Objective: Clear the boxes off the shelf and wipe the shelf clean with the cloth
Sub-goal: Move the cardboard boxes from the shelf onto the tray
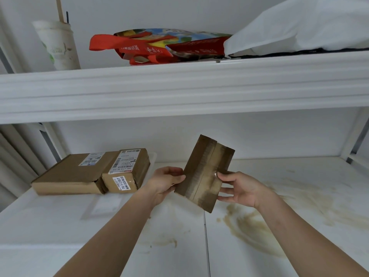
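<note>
above the stained shelf (259, 226), both grips, left hand (165, 180) and right hand (239, 188), clasp a taped box (203, 172) beside two parcels (89, 172).

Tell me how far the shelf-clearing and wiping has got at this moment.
Early stage. In hand: both the left hand and right hand hold a taped box lifted above the lower shelf. Left: two labelled boxes sit at the shelf's back left, and the brown smears are unwiped. No cloth is in view.
</note>
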`<state>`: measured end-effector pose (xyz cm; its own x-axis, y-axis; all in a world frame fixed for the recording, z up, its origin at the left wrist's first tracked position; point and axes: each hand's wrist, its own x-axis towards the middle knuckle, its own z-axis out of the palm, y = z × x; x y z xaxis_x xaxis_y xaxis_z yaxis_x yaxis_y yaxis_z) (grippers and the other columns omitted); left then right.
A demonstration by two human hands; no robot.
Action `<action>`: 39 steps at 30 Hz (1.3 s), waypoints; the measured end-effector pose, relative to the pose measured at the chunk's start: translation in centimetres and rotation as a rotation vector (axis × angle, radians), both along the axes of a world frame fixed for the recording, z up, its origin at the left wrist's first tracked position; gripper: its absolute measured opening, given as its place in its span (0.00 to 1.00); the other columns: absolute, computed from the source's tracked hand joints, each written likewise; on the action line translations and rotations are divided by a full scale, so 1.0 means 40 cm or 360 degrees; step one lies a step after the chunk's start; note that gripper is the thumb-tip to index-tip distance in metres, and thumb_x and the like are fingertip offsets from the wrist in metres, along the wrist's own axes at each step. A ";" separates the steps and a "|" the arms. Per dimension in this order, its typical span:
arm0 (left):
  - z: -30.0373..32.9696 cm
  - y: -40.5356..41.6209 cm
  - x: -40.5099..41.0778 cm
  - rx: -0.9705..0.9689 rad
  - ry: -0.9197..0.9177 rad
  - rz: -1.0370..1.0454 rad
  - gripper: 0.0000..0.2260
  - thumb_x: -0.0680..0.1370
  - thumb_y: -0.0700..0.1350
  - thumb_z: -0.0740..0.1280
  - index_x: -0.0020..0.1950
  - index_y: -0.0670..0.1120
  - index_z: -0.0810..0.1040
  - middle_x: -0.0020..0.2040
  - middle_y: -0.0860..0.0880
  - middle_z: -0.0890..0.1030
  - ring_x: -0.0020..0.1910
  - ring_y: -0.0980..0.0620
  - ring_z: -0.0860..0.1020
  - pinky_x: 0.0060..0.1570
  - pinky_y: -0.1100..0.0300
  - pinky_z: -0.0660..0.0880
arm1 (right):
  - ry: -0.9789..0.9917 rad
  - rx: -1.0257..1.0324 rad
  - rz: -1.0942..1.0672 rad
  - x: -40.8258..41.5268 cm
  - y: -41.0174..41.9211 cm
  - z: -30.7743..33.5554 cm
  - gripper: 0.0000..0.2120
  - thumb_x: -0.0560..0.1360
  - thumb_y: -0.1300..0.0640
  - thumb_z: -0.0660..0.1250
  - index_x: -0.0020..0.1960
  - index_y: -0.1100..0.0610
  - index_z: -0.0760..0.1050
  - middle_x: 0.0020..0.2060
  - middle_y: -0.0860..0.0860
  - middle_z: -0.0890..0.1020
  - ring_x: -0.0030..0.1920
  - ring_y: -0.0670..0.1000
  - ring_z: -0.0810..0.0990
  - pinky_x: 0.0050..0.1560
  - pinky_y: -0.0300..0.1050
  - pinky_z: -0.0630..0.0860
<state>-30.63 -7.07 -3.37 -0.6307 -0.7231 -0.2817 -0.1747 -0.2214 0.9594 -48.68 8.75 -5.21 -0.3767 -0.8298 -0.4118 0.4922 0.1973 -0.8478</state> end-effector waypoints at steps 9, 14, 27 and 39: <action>0.010 -0.001 0.013 0.0160 -0.0179 -0.0052 0.13 0.79 0.49 0.66 0.57 0.42 0.79 0.53 0.46 0.83 0.49 0.47 0.81 0.55 0.54 0.75 | 0.0165 -0.0175 0.0037 0.007 -0.009 -0.003 0.30 0.69 0.76 0.69 0.66 0.55 0.69 0.54 0.54 0.79 0.56 0.54 0.80 0.60 0.52 0.76; 0.052 0.001 0.017 0.0175 -0.0234 -0.0132 0.23 0.78 0.61 0.61 0.56 0.43 0.78 0.52 0.42 0.83 0.52 0.42 0.81 0.56 0.50 0.77 | 0.0280 -0.0249 0.0038 0.009 -0.021 -0.001 0.35 0.68 0.82 0.64 0.66 0.53 0.66 0.60 0.56 0.76 0.60 0.55 0.78 0.57 0.47 0.76; 0.126 0.035 0.031 0.0471 -0.0192 -0.0260 0.38 0.67 0.70 0.67 0.64 0.42 0.70 0.59 0.36 0.77 0.49 0.29 0.80 0.47 0.40 0.79 | 0.1017 -0.0161 -0.0029 0.022 -0.046 0.022 0.39 0.55 0.69 0.68 0.53 0.31 0.69 0.64 0.53 0.71 0.61 0.57 0.74 0.53 0.50 0.78; 0.146 0.020 0.070 0.0655 0.0311 -0.0059 0.25 0.72 0.61 0.68 0.64 0.48 0.73 0.56 0.38 0.79 0.48 0.36 0.81 0.52 0.44 0.78 | 0.1936 -0.0525 -0.0465 0.104 -0.101 0.065 0.45 0.65 0.75 0.64 0.56 0.25 0.63 0.53 0.24 0.62 0.62 0.54 0.68 0.63 0.57 0.72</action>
